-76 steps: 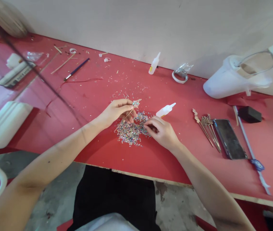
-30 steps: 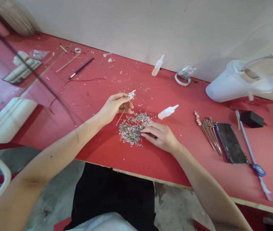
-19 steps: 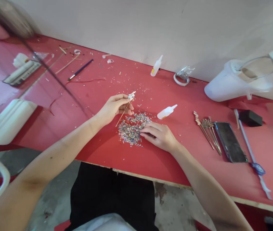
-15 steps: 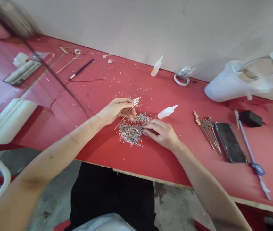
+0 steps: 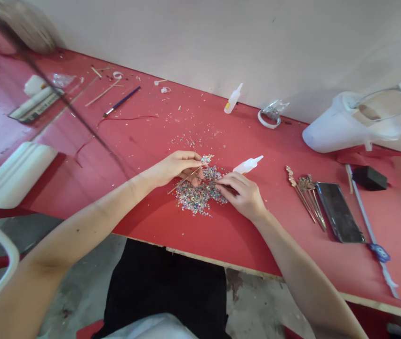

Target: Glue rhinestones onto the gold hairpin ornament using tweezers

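Note:
My left hand (image 5: 183,168) pinches a thin gold hairpin (image 5: 187,177) near its glittering decorated head, with the stem slanting down to the left. Under and beside it lies a pile of multicoloured chips (image 5: 195,197) on the red table (image 5: 144,212). At the pile's right edge is my right hand (image 5: 239,190), its thumb and fingertips pressed together; whatever is between them is too small to make out. A white glue bottle (image 5: 248,165) lies just behind my right hand.
Further right lie several finished-looking hairpins (image 5: 306,197), a phone (image 5: 340,212) and a black block (image 5: 369,178). A second bottle (image 5: 233,99), a tape ring (image 5: 269,120) and a white jug (image 5: 334,125) stand near the wall. A brush (image 5: 122,101) lies back left.
My left hand has moved slightly right and down with the hairpin, closer to my right hand. My right fingertips have shifted slightly right. The whole view has moved a little.

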